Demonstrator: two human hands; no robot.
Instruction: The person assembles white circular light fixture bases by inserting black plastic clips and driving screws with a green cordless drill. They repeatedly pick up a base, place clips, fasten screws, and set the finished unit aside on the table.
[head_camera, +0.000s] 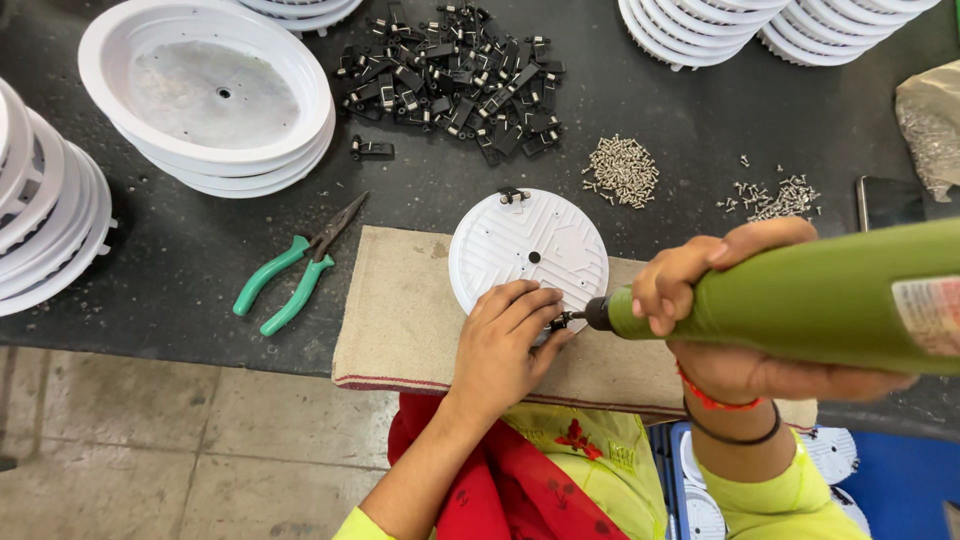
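**Crowded back of the bench, open strip at the front left**

The beige cloth (400, 320) lies bare left of the white round disc (528, 250), so a hand could pass there. Green-handled pliers (295, 270) lie just beside the cloth's left edge. Behind the disc, a heap of black clips (450, 75) and two scatters of screws (622, 170) block the way. Stacks of white housings (215, 95) close off the left and far edges, and the green power screwdriver (800, 300) bars the right

Bright, even light falls from above, casting soft shadows beside the white discs (210, 95) on the dark desk (180, 250). The close green screwdriver (800, 300) looks slightly soft; edges bend wide.
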